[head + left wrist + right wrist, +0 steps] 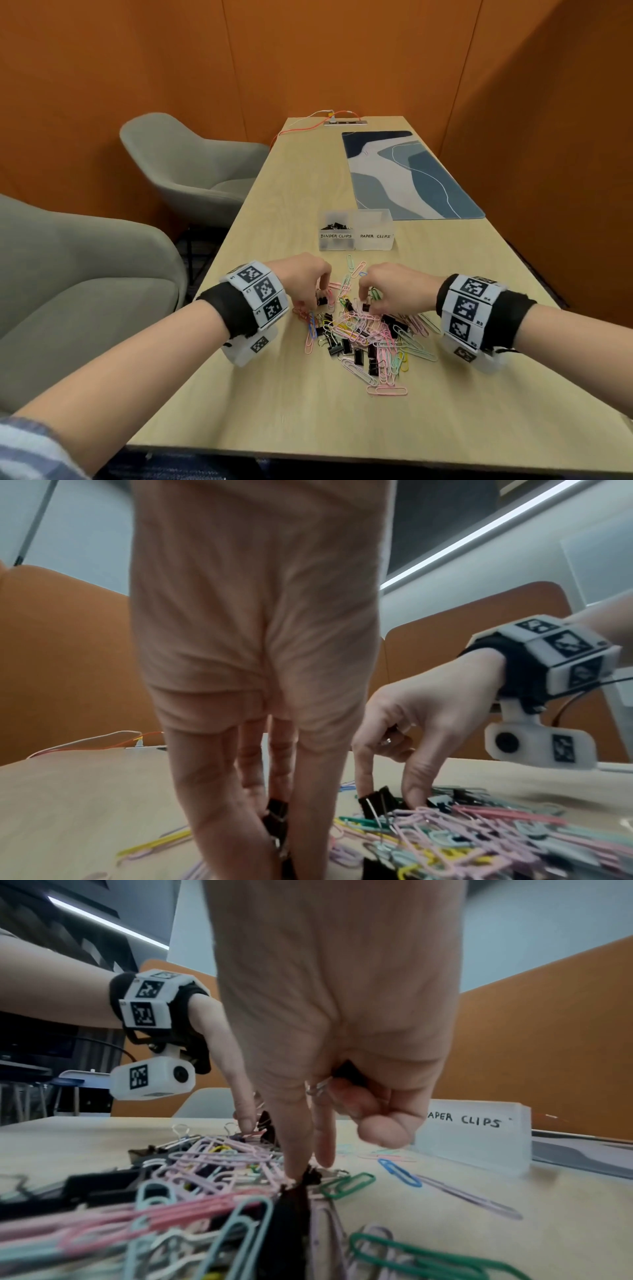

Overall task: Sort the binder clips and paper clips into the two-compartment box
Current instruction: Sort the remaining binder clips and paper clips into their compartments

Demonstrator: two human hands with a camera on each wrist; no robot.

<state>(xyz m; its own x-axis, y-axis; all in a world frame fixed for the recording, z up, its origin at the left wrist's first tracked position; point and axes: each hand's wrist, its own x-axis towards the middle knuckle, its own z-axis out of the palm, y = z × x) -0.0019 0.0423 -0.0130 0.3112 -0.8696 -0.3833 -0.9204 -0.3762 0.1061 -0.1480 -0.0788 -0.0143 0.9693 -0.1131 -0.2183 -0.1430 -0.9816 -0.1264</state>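
Observation:
A heap of coloured paper clips and black binder clips point(363, 332) lies on the table before a clear two-compartment box point(356, 244). Its left cell, marked BINDER CLIPS, holds several black binder clips point(334, 226); I see nothing in the right cell, marked PAPER CLIPS point(479, 1134). My left hand point(317, 301) reaches down at the heap's left edge and pinches a black binder clip point(276, 821). My right hand point(368, 306) pinches another black binder clip point(294, 1202) at the heap's top with thumb and forefinger. Its curled fingers keep one more binder clip point(347, 1072) in the palm.
A blue patterned mat point(407, 174) lies behind the box on the right. A power strip with orange cables point(346, 121) sits at the table's far end. Two grey armchairs point(191, 171) stand along the left side. Orange walls close in around the table.

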